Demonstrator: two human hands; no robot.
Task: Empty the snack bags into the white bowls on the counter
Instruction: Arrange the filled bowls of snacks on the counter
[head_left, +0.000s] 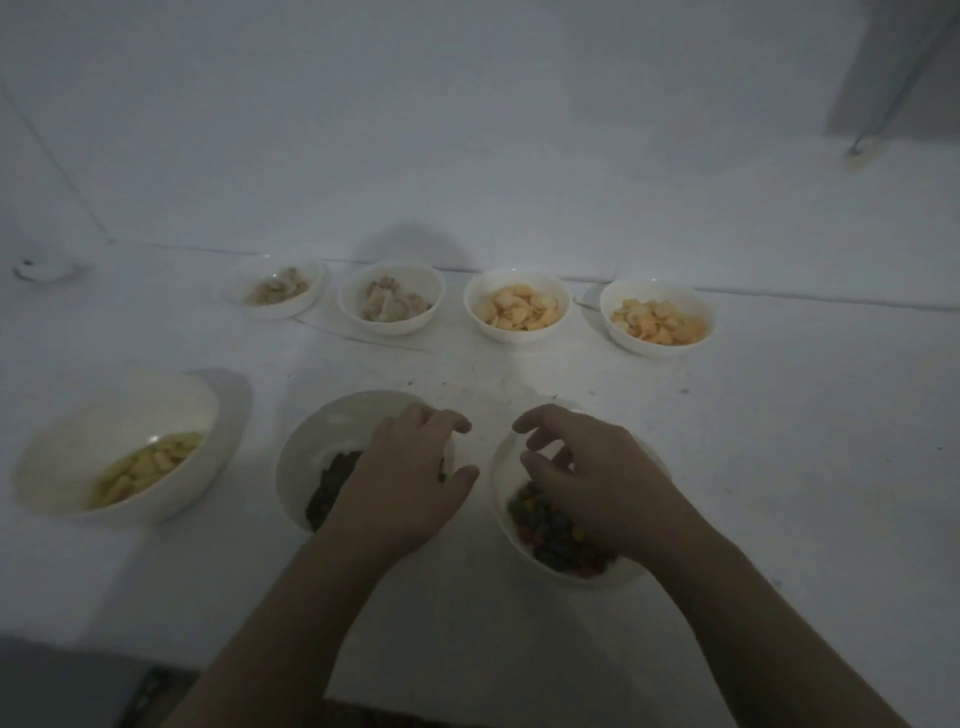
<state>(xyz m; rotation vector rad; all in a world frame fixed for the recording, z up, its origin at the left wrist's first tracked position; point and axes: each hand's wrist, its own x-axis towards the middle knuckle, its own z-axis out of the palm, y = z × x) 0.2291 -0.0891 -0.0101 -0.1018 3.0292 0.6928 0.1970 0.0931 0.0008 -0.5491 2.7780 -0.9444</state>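
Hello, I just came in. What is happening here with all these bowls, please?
A person is setting out snacks in white bowls on a counter. The left hand is over the bowl of dark snack, and the right hand is over the bowl of coloured candies; neither hand has a grip on anything. All seven bowls already hold food, including four in the back row. No snack bag is in view.

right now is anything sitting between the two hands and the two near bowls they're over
Nothing visible does. The left hand hangs with loosely curled fingers directly above the white bowl of dark brown snack, and the right hand above the white bowl of multicoloured candies. No snack bag shows anywhere on the white counter.
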